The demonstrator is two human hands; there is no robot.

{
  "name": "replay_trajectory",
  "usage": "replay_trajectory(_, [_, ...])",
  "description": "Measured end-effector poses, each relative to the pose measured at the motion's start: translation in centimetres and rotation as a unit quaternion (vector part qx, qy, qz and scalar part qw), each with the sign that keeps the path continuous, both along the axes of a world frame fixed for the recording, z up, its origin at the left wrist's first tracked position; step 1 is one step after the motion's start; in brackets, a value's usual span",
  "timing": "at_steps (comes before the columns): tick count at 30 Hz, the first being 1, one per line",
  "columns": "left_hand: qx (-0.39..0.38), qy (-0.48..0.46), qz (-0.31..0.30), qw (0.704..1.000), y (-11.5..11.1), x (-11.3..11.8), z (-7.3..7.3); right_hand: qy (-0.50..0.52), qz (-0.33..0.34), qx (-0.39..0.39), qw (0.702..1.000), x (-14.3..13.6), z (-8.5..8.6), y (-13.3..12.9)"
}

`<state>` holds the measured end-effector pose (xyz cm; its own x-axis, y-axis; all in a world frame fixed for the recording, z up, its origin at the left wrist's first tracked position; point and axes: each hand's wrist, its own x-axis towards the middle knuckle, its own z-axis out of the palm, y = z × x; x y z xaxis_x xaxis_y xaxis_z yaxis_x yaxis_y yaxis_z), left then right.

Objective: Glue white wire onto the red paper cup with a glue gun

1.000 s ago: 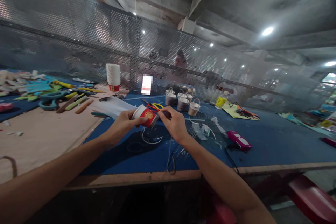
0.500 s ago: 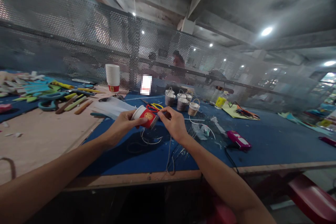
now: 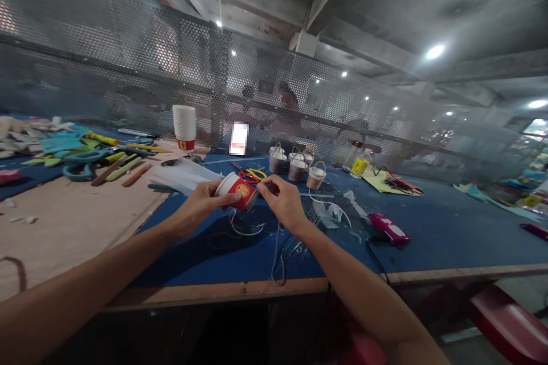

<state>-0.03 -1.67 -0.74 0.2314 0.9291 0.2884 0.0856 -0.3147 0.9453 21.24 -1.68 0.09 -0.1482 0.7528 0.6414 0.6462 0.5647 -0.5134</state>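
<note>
My left hand point(image 3: 201, 205) is wrapped round a red and white paper cup point(image 3: 243, 191), which is tilted so that its white rim faces left. A grey-brown band point(image 3: 252, 201) runs round the cup's base end. At that end the fingertips of my right hand point(image 3: 282, 199) are pinched together. A thin grey cord point(image 3: 277, 245) hangs below my right hand and loops at the table's front edge; its upper end is hidden by the fingers. Just behind the cup lie scissors with red and yellow handles point(image 3: 254, 174). A pale wire loop point(image 3: 246, 232) lies beneath it.
Several small cord-covered buckets point(image 3: 317, 177) stand behind my right hand, and a stack of paper cups point(image 3: 184, 125) at back left. A purple glue gun point(image 3: 389, 229) lies right. Tools point(image 3: 122, 168) lie left. A perforated screen point(image 3: 252, 68) bounds the table; a person sits beyond.
Both hands and the cup stay almost in place, with only a very slight shift of the cup. Beyond the screen, the person's head has moved a little to the left.
</note>
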Motion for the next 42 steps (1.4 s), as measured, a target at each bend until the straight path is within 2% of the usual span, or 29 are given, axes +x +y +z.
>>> replay_trajectory(12, [0.006,0.004,-0.016,1.000,-0.1,0.0,0.1,0.037,0.010,-0.036,0.999,0.2,0.2,0.4])
replay_trajectory(19, [0.007,-0.001,-0.018,1.000,-0.2,0.0,0.2,0.065,0.039,-0.060,0.995,0.3,0.1,0.7])
replay_trajectory(26, [0.008,-0.005,-0.029,1.000,-0.2,-0.1,0.2,0.095,0.070,-0.114,0.987,0.4,0.0,1.3])
replay_trajectory(42, [-0.008,-0.025,-0.046,0.999,-0.1,-0.2,-0.2,0.150,0.085,-0.190,0.967,0.5,-0.2,1.5])
